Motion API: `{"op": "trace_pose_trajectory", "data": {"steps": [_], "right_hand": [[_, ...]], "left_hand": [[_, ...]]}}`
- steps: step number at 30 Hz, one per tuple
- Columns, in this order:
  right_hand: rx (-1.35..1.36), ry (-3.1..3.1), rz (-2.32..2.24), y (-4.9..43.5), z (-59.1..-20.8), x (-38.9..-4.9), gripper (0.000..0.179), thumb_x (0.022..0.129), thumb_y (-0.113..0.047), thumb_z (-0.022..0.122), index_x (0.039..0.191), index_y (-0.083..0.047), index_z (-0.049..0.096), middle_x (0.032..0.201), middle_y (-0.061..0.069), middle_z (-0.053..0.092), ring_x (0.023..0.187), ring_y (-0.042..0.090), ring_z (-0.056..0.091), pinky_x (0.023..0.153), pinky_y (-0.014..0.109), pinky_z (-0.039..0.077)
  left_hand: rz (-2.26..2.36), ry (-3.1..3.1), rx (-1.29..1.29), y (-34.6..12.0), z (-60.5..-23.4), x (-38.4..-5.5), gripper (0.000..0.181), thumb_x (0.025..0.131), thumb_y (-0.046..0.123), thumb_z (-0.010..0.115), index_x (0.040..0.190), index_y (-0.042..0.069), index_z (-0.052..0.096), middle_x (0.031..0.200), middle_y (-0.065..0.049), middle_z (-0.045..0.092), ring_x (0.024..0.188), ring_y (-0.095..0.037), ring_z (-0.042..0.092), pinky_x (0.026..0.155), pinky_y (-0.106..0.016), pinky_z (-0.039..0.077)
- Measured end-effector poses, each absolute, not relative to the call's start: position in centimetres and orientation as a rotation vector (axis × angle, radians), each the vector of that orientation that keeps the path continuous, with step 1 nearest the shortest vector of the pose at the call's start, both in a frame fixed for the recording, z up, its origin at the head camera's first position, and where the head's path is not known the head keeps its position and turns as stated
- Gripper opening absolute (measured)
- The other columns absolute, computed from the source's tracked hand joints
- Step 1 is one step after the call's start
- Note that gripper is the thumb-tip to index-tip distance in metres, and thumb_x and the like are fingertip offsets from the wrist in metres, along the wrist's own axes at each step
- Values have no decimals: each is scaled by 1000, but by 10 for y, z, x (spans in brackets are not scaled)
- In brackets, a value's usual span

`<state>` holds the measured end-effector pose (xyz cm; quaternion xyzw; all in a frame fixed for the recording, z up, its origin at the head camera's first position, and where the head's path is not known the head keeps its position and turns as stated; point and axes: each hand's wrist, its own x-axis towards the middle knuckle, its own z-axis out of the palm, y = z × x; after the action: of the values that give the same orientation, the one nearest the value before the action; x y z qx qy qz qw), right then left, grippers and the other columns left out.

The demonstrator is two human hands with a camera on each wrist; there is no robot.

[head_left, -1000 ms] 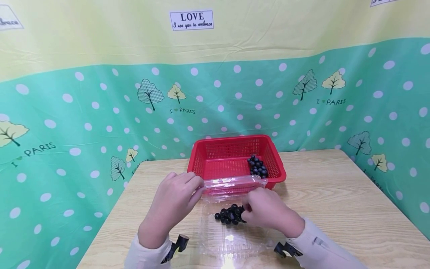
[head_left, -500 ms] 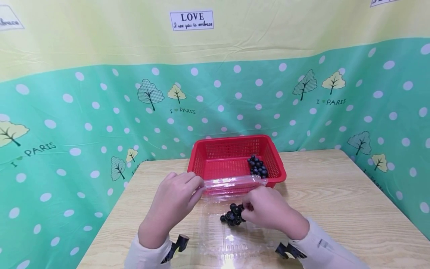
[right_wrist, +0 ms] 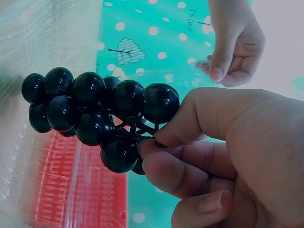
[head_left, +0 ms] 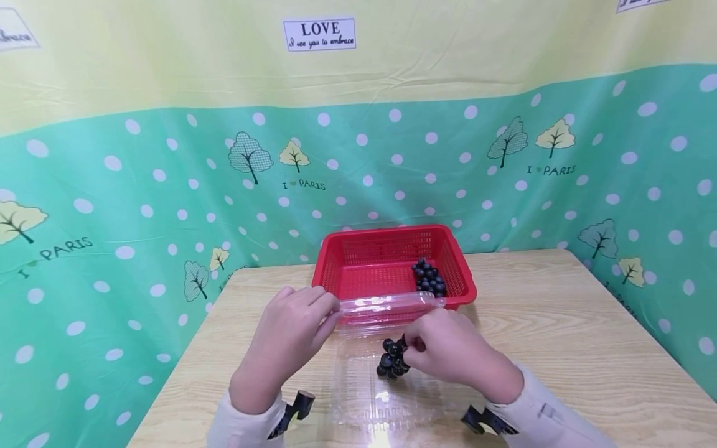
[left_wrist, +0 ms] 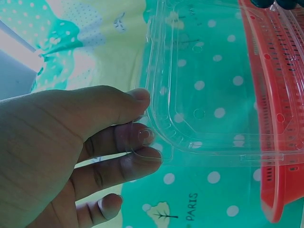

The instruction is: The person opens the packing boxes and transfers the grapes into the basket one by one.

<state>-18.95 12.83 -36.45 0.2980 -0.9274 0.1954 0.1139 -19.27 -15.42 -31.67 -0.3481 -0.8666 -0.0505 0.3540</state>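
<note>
My right hand [head_left: 448, 345] pinches the stem of a bunch of dark grapes [right_wrist: 90, 107], which hangs over the base of a clear plastic clamshell box [head_left: 370, 398]. Thumb and fingertips meet at the stem in the right wrist view. My left hand [head_left: 294, 330] holds a corner of the raised clear lid [left_wrist: 190, 151], thumb on one side and fingers on the other. Behind the lid, a second bunch of dark grapes [head_left: 429, 278] lies in the right side of a red basket [head_left: 392, 233].
The red basket stands at the back of the wooden table [head_left: 538, 323], just beyond the raised lid. A polka-dotted curtain [head_left: 347, 143] hangs behind and beside the table. Bands with wrist mounts sit on both sleeves.
The grape bunch has swung from lying sideways to hanging more steeply below my right hand. That hand has shifted slightly to the right. My left hand has kept its place on the lid.
</note>
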Motion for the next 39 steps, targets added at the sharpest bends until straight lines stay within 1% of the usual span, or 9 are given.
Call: {"op": "trace_pose_trajectory", "data": {"steps": [4, 11, 17, 22, 29, 36, 39], "right_hand": [[871, -2717, 558, 130, -360, -186, 36, 75, -16, 70, 53, -30, 44, 49, -21, 26, 50, -2, 27, 47, 20, 21], [882, -2687, 525, 133, -354, -183, 39, 76, -16, 69, 52, -29, 40, 50, -21, 23, 50, -2, 25, 47, 20, 20], [872, -2686, 528, 134, -349, -178, 37, 78, -19, 72, 54, -32, 47, 50, -20, 30, 53, 0, 33, 49, 20, 26], [872, -2667, 525, 136, -346, -176, 34, 78, -19, 73, 57, -33, 50, 51, -21, 33, 55, 0, 35, 50, 20, 28], [905, -2576, 557, 139, -341, -173, 29, 77, -16, 73, 61, -33, 55, 54, -23, 37, 54, -1, 36, 51, 19, 31], [918, -2464, 554, 141, -337, -170, 24, 75, -15, 72, 65, -32, 59, 60, -25, 43, 56, -2, 39, 52, 18, 35], [924, -2433, 554, 141, -335, -168, 24, 76, -14, 71, 66, -32, 60, 62, -25, 45, 57, -3, 40, 52, 17, 35]], "left_hand": [[-133, -2238, -899, -154, -317, -193, 15, 80, 22, 86, 89, 20, 74, 80, 7, 71, 68, -8, 62, 60, -24, 40], [-140, -2244, -897, -153, -317, -193, 16, 79, 23, 87, 90, 20, 75, 80, 7, 71, 68, -8, 62, 60, -24, 40], [-132, -2258, -889, -154, -317, -193, 18, 79, 25, 88, 91, 21, 75, 82, 7, 72, 69, -8, 63, 60, -24, 42], [-125, -2261, -891, -154, -318, -193, 18, 79, 26, 88, 91, 21, 75, 82, 7, 73, 70, -8, 64, 60, -24, 42], [-142, -2239, -904, -153, -318, -193, 9, 84, 18, 81, 88, 20, 73, 78, 7, 69, 64, -8, 58, 58, -25, 37], [-147, -2241, -902, -154, -317, -193, 12, 82, 17, 83, 89, 20, 74, 79, 7, 69, 65, -8, 58, 59, -25, 38], [-155, -2237, -907, -153, -318, -192, 11, 82, 16, 82, 88, 20, 74, 78, 7, 69, 64, -8, 58, 58, -25, 38]]}}
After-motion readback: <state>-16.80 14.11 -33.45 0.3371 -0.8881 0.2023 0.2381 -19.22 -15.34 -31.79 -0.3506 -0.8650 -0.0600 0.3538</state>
